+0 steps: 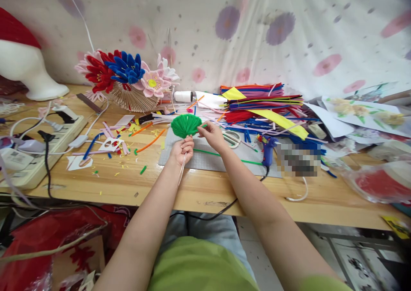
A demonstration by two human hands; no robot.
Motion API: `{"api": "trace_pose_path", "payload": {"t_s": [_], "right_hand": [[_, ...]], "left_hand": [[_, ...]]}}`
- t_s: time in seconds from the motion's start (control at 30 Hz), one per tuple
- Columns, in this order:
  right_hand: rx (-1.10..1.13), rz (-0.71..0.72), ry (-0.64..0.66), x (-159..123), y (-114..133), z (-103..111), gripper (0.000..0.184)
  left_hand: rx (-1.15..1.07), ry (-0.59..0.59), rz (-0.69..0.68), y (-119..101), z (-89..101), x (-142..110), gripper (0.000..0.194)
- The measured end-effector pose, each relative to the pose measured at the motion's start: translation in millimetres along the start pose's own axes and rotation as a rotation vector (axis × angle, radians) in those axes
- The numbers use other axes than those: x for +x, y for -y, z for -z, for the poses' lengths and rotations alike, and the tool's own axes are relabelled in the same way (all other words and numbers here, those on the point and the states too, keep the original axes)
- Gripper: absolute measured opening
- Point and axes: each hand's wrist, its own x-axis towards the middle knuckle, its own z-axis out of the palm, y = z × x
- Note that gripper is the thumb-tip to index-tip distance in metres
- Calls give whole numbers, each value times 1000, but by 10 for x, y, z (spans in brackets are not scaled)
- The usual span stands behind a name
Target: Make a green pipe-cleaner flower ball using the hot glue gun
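A green fan-shaped leaf of pipe cleaners [184, 125] is held up over a grey mat [208, 159]. My left hand [181, 149] is closed around its base, with white wire stems trailing down past the wrist. My right hand [210, 135] pinches the leaf's right edge with fingertips together. A loose green pipe cleaner [224, 156] lies on the mat under my right forearm.
A stack of coloured pipe cleaners [261, 104] lies behind the mat, scissors [231, 137] and a blue glue gun [267, 150] to its right. Finished pipe-cleaner flowers [126, 74] stand at the back left, a power strip [41, 147] at left. Cut scraps litter the wooden table [199, 190].
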Motion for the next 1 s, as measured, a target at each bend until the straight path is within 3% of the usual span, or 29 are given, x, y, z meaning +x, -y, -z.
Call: {"api": "trace_pose_path", "payload": {"t_s": [0.17, 0.37, 0.67, 0.77, 0.83, 1.0], "right_hand": [[119, -182, -106, -110, -4, -87, 27], [374, -397, -11, -235, 35, -292, 30], [547, -459, 81, -155, -74, -317, 24], [370, -447, 140, -143, -47, -213, 18], [105, -386, 134, -157, 36, -121, 12], [-709, -40, 32, -278, 417, -37, 14]], "left_hand": [[-31, 100, -47, 43, 2, -47, 18], [-12, 167, -103, 120, -40, -101, 19], [56, 156, -81, 129, -29, -94, 21], [208, 80, -93, 142, -71, -66, 23], [367, -5, -166, 178, -91, -32, 21], [671, -205, -485, 311, -47, 125, 13]]}}
